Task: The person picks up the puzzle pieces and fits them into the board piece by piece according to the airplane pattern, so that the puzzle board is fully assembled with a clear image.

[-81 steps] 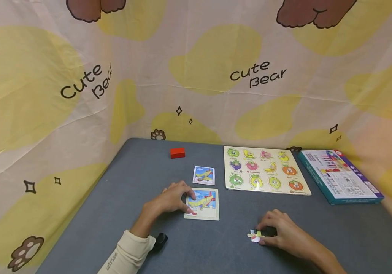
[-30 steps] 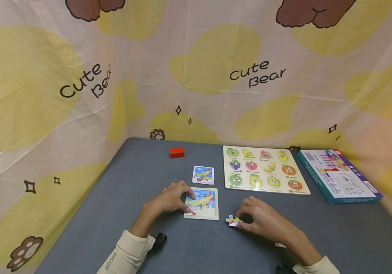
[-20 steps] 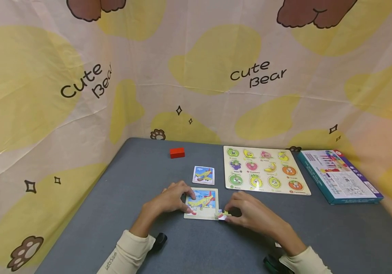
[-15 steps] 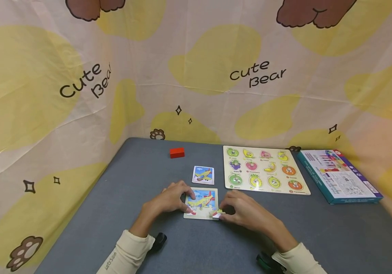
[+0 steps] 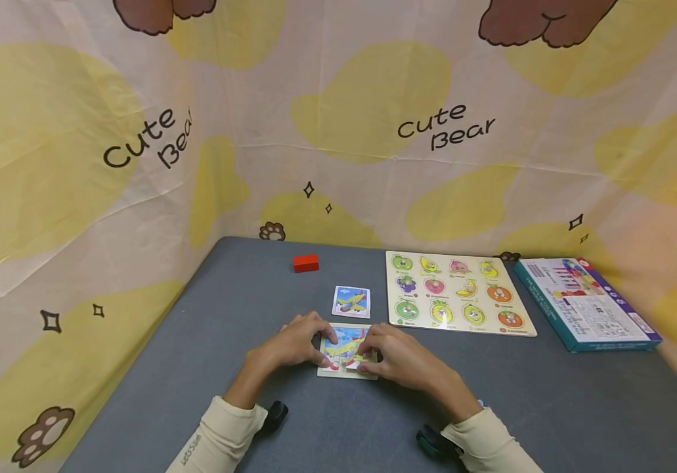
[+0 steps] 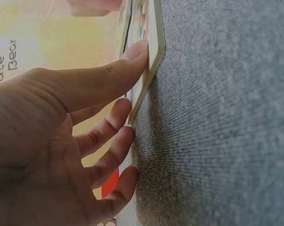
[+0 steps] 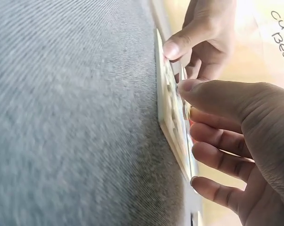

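Note:
A small airplane jigsaw puzzle in a pale frame point(image 5: 338, 375) lies flat on the table. My left hand point(image 5: 297, 341) rests on the frame's left side, its thumb pressing the lower-left piece and its index fingertip on the picture above. Between thumb and fingers my right hand point(image 5: 400, 358) pinches a yellow, red and white puzzle piece point(image 5: 352, 364) over the lower part of the puzzle. The right wrist view shows the right thumb point(image 7: 191, 88) above the board; fingers hide much of the piece there. Whether the piece touches the board cannot be told.
An airplane picture card point(image 5: 351, 302) lies just beyond the puzzle. Farther back is a red block point(image 5: 305, 263). To the right are a fruit puzzle board point(image 5: 447, 282) and a teal-edged box point(image 5: 589, 305). A printed cloth point(image 5: 338, 118) surrounds the table's far and left sides.
My right hand has carried the pinched piece leftward from the open table at the right to over the puzzle's lower part. My left hand has stayed in place.

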Tool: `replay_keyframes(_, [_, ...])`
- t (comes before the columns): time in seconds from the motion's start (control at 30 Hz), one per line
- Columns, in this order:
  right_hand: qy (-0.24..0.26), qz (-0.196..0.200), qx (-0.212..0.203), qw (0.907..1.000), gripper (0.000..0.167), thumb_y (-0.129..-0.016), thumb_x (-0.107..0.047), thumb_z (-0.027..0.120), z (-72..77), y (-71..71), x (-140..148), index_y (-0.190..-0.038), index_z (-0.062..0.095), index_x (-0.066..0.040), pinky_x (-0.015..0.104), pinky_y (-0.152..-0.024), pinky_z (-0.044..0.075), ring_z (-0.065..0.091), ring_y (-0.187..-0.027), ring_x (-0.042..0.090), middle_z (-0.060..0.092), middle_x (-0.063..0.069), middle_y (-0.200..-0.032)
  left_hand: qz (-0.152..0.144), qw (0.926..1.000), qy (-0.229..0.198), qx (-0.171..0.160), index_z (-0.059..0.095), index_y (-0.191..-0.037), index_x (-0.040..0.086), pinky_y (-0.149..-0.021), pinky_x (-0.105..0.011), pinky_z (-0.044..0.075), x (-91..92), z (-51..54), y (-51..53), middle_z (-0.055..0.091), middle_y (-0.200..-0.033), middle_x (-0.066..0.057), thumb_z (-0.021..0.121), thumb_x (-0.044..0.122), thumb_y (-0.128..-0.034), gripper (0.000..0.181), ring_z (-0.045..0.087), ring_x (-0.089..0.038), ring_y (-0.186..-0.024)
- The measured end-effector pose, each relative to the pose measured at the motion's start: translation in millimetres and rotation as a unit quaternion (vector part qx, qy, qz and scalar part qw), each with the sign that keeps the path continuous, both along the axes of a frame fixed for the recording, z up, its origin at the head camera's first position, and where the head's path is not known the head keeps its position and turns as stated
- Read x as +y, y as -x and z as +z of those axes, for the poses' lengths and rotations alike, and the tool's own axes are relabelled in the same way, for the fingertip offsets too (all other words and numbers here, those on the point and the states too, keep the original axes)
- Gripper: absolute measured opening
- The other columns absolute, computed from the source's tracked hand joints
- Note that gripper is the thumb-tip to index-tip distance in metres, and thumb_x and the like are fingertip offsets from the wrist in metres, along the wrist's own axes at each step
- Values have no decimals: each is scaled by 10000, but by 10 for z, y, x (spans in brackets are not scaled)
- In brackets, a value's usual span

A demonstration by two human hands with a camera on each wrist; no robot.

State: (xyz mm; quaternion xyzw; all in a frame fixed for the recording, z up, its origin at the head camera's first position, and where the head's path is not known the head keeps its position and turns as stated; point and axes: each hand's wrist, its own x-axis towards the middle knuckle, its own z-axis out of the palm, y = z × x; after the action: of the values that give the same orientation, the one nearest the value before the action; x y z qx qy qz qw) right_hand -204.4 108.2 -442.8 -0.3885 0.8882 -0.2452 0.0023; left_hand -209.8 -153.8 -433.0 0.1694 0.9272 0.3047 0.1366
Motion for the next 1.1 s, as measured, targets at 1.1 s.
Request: replay_keyframes(1.1, [-82,61,99,9999,182,-923,-296,839,-76,-15,-131,-1044,811,-164,338,-887,519,592,-988,78,672,-81,-1024,-58,9998,-174,39,772,-1034,200,-1022,-635,368,-7,-4,6,605,-1148,10,937,149,-791,298,503,-248,-1128])
